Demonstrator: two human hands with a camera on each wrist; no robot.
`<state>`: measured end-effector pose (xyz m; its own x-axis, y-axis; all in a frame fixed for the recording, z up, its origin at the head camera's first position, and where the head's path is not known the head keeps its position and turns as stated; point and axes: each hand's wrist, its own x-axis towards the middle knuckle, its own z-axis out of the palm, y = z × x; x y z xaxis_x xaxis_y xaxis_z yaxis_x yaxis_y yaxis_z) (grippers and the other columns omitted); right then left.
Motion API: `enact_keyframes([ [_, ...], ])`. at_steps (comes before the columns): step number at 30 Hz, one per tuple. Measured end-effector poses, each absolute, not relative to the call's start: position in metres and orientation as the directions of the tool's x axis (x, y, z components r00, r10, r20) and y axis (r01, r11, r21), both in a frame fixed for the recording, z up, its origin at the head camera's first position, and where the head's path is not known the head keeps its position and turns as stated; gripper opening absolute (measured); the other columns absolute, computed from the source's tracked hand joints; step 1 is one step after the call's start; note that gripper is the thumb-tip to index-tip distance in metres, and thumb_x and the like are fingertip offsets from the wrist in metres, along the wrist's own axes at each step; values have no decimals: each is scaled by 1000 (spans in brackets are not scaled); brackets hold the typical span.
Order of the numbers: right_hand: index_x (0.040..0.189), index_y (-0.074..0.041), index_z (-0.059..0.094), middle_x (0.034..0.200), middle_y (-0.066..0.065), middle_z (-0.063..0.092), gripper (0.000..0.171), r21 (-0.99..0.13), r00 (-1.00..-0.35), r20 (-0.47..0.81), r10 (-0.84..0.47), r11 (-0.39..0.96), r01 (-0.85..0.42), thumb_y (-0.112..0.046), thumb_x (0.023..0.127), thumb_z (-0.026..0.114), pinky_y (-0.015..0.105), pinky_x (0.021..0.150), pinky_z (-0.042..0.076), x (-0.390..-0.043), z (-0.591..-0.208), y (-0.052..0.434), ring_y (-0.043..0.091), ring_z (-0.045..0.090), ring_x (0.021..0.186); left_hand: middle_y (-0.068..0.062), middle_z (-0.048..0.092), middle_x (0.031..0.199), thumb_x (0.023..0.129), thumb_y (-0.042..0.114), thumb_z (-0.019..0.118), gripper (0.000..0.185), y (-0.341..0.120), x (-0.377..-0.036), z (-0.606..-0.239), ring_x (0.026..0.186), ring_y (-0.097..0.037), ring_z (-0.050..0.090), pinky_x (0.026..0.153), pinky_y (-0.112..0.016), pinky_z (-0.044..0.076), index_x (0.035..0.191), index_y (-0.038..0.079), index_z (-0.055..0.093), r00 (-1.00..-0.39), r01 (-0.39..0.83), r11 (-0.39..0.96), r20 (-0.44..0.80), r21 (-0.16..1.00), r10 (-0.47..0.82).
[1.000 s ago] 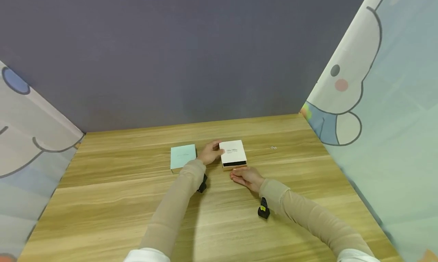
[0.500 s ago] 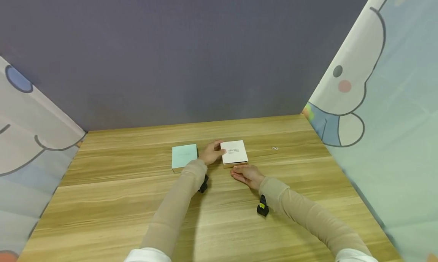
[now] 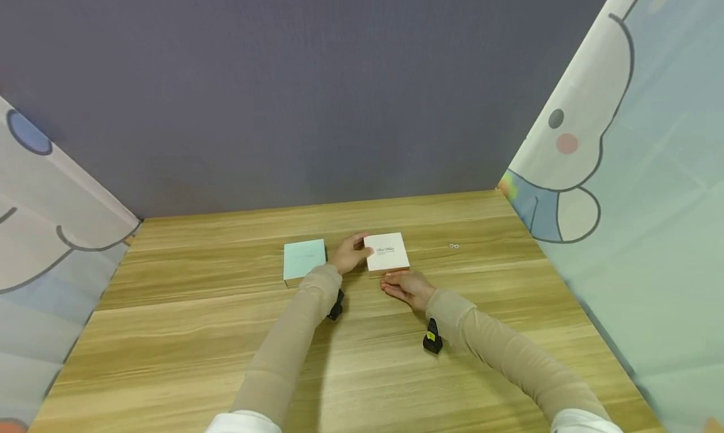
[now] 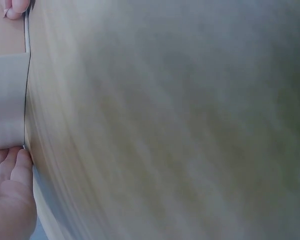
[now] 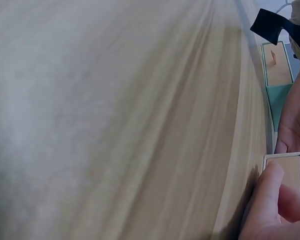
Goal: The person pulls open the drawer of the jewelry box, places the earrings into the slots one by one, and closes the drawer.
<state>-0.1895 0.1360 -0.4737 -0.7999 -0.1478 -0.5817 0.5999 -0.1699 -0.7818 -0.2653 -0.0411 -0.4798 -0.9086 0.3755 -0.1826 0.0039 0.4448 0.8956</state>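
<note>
White box (image 3: 387,252) near the middle of the table (image 3: 226,351), printed lid up, just right of a mint-green box (image 3: 304,260) and apart from it. Left hand (image 3: 351,252) gripping the white box at its left edge, thumb on the lid and fingers curled round the side. Right hand (image 3: 403,285) at the near edge, fingers fairly straight and pressed against the front face, holding nothing (right wrist view: fingertips (image 5: 270,185) touching the tan end of the inner tray). No dark gap visible at that near face, so drawer apparently pushed home inside its sleeve. Step in hand, by judgement: closing the slide box, at or very near the end of the push. Next move probably calling for a last check of flushness, then a release of both hands without dragging the light box along the table; steadying grip on the left best kept until pressure on the front eases. Left wrist view mostly blurred table, with the pale box side (image 4: 7,100) and fingers (image 4: 12,170) at the frame edge. Two tiny ring-like objects (image 3: 452,246) well to the right, too small to identify.
</note>
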Motion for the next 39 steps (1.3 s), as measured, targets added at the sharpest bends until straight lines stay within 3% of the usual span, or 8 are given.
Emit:
enact_keyframes([
  [15, 121, 8, 49, 81, 4, 67, 30, -777, -793, -567, -221, -174, 604, -3, 93, 50, 18, 71, 55, -195, -474, 126, 7, 65, 73, -13, 36, 144, 92, 22, 55, 54, -48, -266, -477, 131, -30, 36, 107, -43, 35, 141, 10, 37, -943, -20, 444, -164, 896, 288],
  [21, 126, 6, 45, 95, 8, 66, 35, -786, -799, -564, -209, -162, 597, -4, 93, 50, 20, 74, 55, -193, -471, 126, 7, 64, 76, -11, 32, 147, 90, 29, 57, 62, -43, -260, -467, 135, -30, 30, 108, -47, 31, 144, 12, 30, -955, -25, 491, -166, 871, 245],
  [27, 133, 4, 39, 117, 18, 57, 43, -789, -796, -575, -188, -127, 600, -6, 93, 49, 30, 91, 50, -186, -459, 131, 15, 61, 92, -8, 31, 147, 91, 25, 56, 56, -37, -250, -453, 135, -29, 29, 108, -47, 32, 142, 13, 36, -982, 48, 503, -51, 863, 181],
  [34, 127, 7, 46, 100, 9, 63, 37, -779, -779, -593, -201, -99, 619, -8, 93, 50, 32, 93, 49, -167, -453, 138, 14, 61, 86, -13, 41, 140, 90, 19, 57, 47, -47, -216, -437, 130, -33, 36, 107, -50, 32, 135, 7, 45, -968, 195, 580, 61, 791, 243],
  [39, 127, 10, 43, 108, 13, 63, 37, -782, -776, -571, -269, -111, 614, -6, 94, 47, 28, 89, 51, -153, -449, 140, 14, 63, 88, -13, 45, 137, 91, 23, 57, 45, -69, -178, -428, 124, -37, 42, 101, -52, 38, 132, 8, 48, -951, 219, 589, 34, 778, 308],
])
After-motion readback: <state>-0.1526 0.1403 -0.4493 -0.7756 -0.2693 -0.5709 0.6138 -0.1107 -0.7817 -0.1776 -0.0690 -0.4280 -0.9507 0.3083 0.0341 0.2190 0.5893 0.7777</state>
